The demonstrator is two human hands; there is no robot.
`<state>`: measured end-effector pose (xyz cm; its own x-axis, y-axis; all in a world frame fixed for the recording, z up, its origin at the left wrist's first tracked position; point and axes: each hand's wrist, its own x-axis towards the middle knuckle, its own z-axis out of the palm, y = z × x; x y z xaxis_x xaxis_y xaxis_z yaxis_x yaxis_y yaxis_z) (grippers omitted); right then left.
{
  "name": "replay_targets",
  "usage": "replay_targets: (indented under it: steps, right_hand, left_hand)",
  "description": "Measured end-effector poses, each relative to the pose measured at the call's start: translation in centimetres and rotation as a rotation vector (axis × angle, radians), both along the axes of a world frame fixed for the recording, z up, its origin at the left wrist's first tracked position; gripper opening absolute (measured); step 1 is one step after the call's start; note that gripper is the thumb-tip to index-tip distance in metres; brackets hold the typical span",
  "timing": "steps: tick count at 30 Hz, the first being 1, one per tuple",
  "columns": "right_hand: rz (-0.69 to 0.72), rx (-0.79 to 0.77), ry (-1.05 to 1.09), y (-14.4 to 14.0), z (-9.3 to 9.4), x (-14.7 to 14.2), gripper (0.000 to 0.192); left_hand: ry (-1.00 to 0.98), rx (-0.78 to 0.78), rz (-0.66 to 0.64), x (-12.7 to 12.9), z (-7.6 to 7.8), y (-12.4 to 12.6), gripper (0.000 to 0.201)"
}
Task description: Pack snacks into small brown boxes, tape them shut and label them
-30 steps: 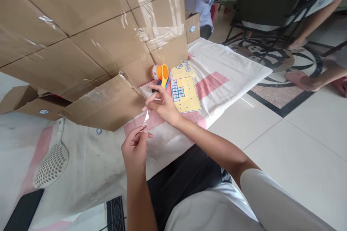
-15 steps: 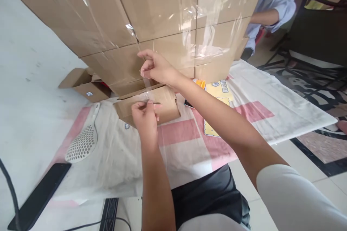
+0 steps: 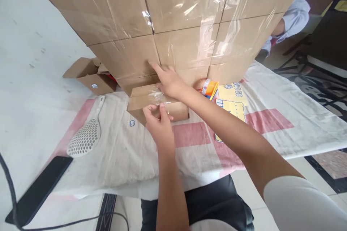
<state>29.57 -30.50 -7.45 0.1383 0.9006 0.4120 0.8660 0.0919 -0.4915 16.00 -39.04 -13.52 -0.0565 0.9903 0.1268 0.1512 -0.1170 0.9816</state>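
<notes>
A small brown cardboard box (image 3: 143, 101) lies on the white and pink cloth (image 3: 189, 144), against a tall stack of taped cardboard boxes (image 3: 176, 18). A strip of clear tape (image 3: 155, 95) runs over the small box's top. My left hand (image 3: 158, 122) pinches the tape's near end at the box's front edge. My right hand (image 3: 168, 79) lies flat on the box's top, fingers pressing the tape toward the stack. An orange tape dispenser (image 3: 210, 88) sits just right of my right wrist.
Yellow sticker sheets (image 3: 233, 101) lie right of the dispenser. A white slotted ladle (image 3: 85, 139) and a black phone (image 3: 38, 187) with a cable lie at the left. An open small box (image 3: 90, 77) sits on the floor. Another person's sleeve (image 3: 294, 18) shows behind the stack.
My view swung left and closer to the stack. My hands carried the clear tape strip from mid-air onto the small box; my right hand lowered from the stack's face onto the box top.
</notes>
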Motion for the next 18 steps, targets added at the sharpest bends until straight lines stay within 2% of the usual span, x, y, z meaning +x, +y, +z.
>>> replay_targets:
  steps: [3, 5, 7, 8, 10, 12, 13, 15, 16, 18]
  right_hand:
    - [-0.250, -0.026, -0.142, 0.0, 1.1, -1.0, 0.089]
    - [-0.290, -0.056, -0.140, -0.4, 1.7, -1.6, 0.077]
    - [-0.261, -0.008, -0.075, -1.7, 1.7, -1.6, 0.058]
    - [-0.237, 0.052, -0.019, -2.9, 1.5, -1.2, 0.048]
    - [-0.218, 0.211, 0.105, -6.2, 0.4, 0.7, 0.032]
    - [-0.284, 0.322, 0.190, -10.7, -1.3, 4.0, 0.022]
    - [-0.372, 0.328, 0.212, -13.2, -2.3, 5.9, 0.019]
    - [-0.661, 0.206, 0.243, -18.0, -4.5, 9.8, 0.016]
    - [-0.795, 0.082, 0.281, -20.1, -5.5, 11.5, 0.020]
    - [-0.943, -0.156, 0.399, -23.3, -7.2, 13.8, 0.035]
  left_hand:
    - [0.101, -0.018, -0.018, -0.4, -1.7, 0.0, 0.024]
    - [0.152, 0.031, 0.016, -0.8, -2.5, -0.1, 0.024]
    - [0.201, 0.230, 0.058, -1.4, -2.9, -0.1, 0.031]
    - [0.249, 0.358, 0.047, -1.8, -3.0, 0.0, 0.037]
    - [0.390, 0.543, -0.065, -2.5, -3.1, 0.2, 0.050]
    - [0.523, 0.568, -0.212, -3.0, -3.3, 0.4, 0.061]
    - [0.554, 0.547, -0.260, -3.1, -3.5, 0.4, 0.065]
    - [0.531, 0.532, -0.267, -2.6, -3.9, 0.0, 0.069]
    - [0.483, 0.548, -0.229, -2.1, -4.1, -0.4, 0.067]
    - [0.360, 0.589, -0.183, -0.4, -4.2, -2.0, 0.055]
